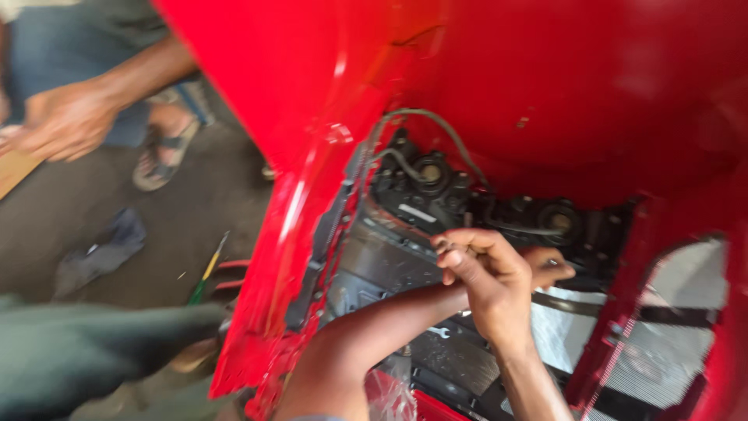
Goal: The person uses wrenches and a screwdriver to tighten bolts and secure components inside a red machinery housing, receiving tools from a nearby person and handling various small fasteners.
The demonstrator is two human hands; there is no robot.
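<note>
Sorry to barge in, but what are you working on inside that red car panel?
Both of the person's hands are reaching into the opening of a red body panel, working close together over the black parts mounted inside. The right hand is curled in front; the left hand sits just behind it, and the blur hides whether either holds anything. A small spanner lies below the forearms. On the floor to the left lie a screwdriver and a dark rag, and another person's hand is at the far left.
</note>
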